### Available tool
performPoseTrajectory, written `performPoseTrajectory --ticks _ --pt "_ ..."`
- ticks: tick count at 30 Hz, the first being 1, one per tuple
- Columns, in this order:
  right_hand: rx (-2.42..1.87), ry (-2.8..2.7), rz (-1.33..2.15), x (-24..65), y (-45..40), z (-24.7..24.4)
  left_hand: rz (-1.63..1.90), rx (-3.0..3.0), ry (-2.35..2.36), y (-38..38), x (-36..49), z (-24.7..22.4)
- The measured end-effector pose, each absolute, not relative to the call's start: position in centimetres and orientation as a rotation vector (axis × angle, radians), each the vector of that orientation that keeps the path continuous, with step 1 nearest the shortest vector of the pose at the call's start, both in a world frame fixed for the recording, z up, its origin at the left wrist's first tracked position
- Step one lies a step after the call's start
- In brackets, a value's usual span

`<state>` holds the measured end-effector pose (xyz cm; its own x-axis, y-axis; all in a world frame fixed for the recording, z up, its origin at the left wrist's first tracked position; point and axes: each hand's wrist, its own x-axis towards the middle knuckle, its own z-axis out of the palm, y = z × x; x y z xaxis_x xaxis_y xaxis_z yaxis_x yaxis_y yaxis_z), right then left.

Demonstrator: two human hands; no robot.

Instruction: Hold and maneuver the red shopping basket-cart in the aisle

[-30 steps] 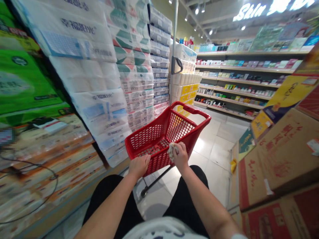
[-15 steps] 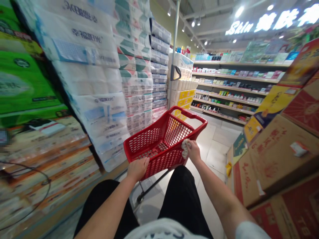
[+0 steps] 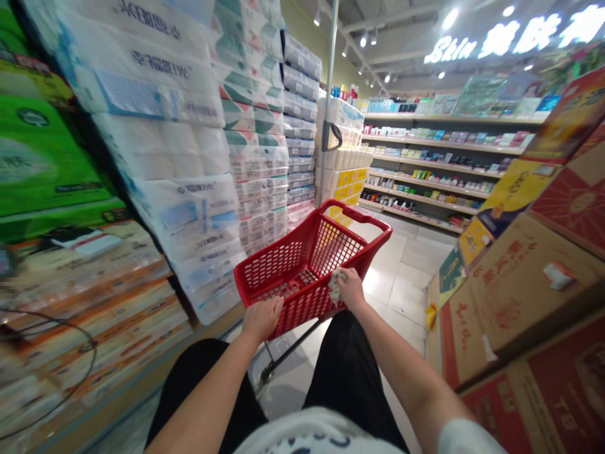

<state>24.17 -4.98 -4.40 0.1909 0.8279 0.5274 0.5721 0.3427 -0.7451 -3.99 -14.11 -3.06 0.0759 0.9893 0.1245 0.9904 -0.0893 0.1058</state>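
A red plastic shopping cart (image 3: 302, 261) with a perforated basket stands in front of my knees, its handle turned to the far right. My left hand (image 3: 261, 318) grips the near rim of the basket, fingers curled over the edge. Against the near side wall, right of the middle, my right hand (image 3: 350, 289) presses a crumpled whitish cloth (image 3: 335, 285). Its fingers are closed on the cloth, and part of it is hidden behind them. Inside, the basket shows its bare lattice floor.
Stacked toilet paper packs (image 3: 184, 151) rise on the left beside green packages (image 3: 42, 139). Cardboard boxes (image 3: 534, 284) are piled on the right. A metal pole (image 3: 329, 82) stands behind the cart, with stocked shelves (image 3: 439, 145) farther back. Pale floor tiles (image 3: 401, 277) run between.
My right hand has slid the cloth leftward along the basket's side wall. My left hand keeps its hold on the rim, and the cart stays in place.
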Motion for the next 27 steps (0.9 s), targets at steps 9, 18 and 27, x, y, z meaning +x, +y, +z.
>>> performPoseTrajectory --ticks 9,18,27 --pt "-1.259 -1.588 0.34 20.5 -7.5 -5.4 -0.268 -2.297 -2.129 -14.3 -4.0 -2.9" --pt "-1.119 -1.679 0.425 16.0 -10.5 -6.5 -0.288 -2.294 -2.112 -14.2 -4.2 -3.2" --pt "-1.086 -1.796 0.436 15.6 -10.9 -5.7 -0.297 -2.311 -2.086 -14.6 -4.5 -3.2"
